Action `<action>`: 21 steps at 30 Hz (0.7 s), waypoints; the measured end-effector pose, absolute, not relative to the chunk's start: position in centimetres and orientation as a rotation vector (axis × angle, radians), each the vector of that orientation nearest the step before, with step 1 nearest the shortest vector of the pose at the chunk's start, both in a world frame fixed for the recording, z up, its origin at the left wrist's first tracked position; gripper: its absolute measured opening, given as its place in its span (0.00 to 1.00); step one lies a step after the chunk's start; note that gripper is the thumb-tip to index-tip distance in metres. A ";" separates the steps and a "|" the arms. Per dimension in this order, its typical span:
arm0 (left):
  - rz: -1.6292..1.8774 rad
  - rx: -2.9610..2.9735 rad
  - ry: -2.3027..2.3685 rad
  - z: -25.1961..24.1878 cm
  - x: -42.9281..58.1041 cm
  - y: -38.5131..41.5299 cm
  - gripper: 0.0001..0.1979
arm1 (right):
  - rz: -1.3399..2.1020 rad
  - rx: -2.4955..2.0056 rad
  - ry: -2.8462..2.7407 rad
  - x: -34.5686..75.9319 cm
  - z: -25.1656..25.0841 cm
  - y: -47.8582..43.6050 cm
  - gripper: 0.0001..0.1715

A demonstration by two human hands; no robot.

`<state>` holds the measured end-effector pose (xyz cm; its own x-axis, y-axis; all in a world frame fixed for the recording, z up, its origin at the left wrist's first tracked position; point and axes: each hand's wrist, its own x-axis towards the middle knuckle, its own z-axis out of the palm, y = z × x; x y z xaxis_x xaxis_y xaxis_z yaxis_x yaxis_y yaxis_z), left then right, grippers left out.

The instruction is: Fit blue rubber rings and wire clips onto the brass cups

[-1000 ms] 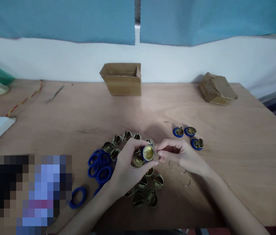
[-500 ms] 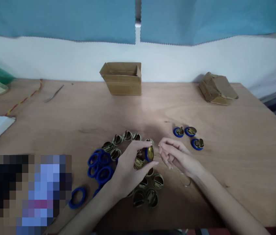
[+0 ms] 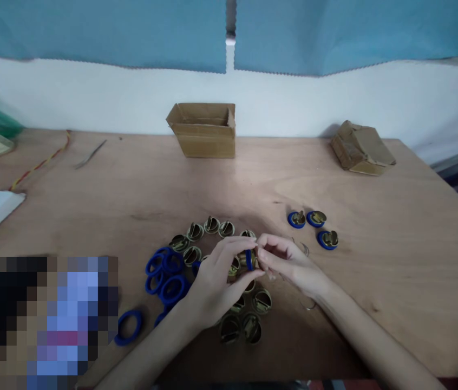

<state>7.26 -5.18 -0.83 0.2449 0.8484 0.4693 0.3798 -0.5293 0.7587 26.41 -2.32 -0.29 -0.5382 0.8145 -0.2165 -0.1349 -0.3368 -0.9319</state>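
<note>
Left hand (image 3: 215,284): fingers curled round one brass-and-blue piece (image 3: 249,260), gripping it edge-on between thumb and fingertips, held up above the others. Right hand (image 3: 292,265): fingertips drawn in against its right side; cannot tell whether they pinch anything. The blue ring is on this one; I judge it partway worked.

Beneath and around my left fingers: brass clips (image 3: 252,327), well over a dozen, no blue on those I can make out. These look undone. Left of them, loose blue rings (image 3: 171,301) in a heap, one more (image 3: 139,325) apart. Thin wire arcs (image 3: 306,249) by my right hand.

Beyond my right fingers: three ringed pieces (image 3: 327,240), seemingly finished. Farthest: open carton (image 3: 207,143), crumpled carton (image 3: 362,149) to its right.
</note>
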 end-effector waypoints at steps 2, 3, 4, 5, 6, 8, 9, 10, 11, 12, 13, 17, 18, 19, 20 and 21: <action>1.255 2.059 1.098 -0.9 7.2 -5.2 0.24 | 1.927 -0.943 -1.269 26.4 -0.1 -2.4 0.19; 1.267 2.078 1.086 -0.9 7.2 -5.2 0.24 | 1.924 -0.943 -1.269 26.4 -0.1 -2.4 0.19; 1.279 2.095 1.077 -0.9 7.2 -5.2 0.24 | 1.922 -0.939 -1.265 26.4 0.0 -2.4 0.19; 1.291 2.111 1.070 -0.9 7.2 -5.2 0.24 | 1.918 -0.935 -1.261 26.3 0.0 -2.4 0.19; 1.299 2.124 1.064 -0.9 7.1 -5.2 0.24 | 1.915 -0.935 -1.261 26.3 0.0 -2.5 0.19; 1.302 2.141 1.060 -1.0 7.1 -5.2 0.24 | 1.912 -0.930 -1.276 26.3 -0.1 -2.4 0.19; 1.301 2.150 1.054 -1.0 7.1 -5.2 0.25 | 1.910 -0.920 -1.296 26.4 -0.1 -2.4 0.19; 1.300 2.160 1.045 -1.0 7.1 -5.2 0.25 | 1.899 -0.907 -1.331 26.4 -0.1 -2.3 0.19; 1.299 2.170 1.036 -1.0 7.0 -5.2 0.25 | 1.869 -0.895 -1.380 26.4 -0.1 -2.2 0.19; 1.303 2.178 1.029 -1.0 7.0 -5.2 0.26 | 1.820 -0.881 -1.438 26.4 -0.1 -2.2 0.19; 1.313 2.184 1.020 -0.9 7.0 -5.2 0.26 | 1.756 -0.867 -1.499 26.4 -0.1 -2.2 0.18; 1.350 2.180 1.024 -0.6 7.0 -5.3 0.25 | 1.548 -0.846 -1.653 26.3 0.1 -2.3 0.16; 1.351 2.176 1.033 -0.5 7.0 -5.4 0.25 | 1.500 -0.858 -1.684 26.3 0.1 -2.4 0.15; 1.344 2.175 1.042 -0.5 7.0 -5.4 0.26 | 1.426 -0.875 -1.729 26.4 0.1 -2.6 0.14; 1.334 2.180 1.051 -0.6 6.9 -5.4 0.27 | 1.327 -0.894 -1.786 26.4 0.2 -2.7 0.13; 1.322 2.191 1.060 -0.6 6.9 -5.5 0.28 | 1.212 -0.907 -1.851 26.5 0.2 -2.8 0.11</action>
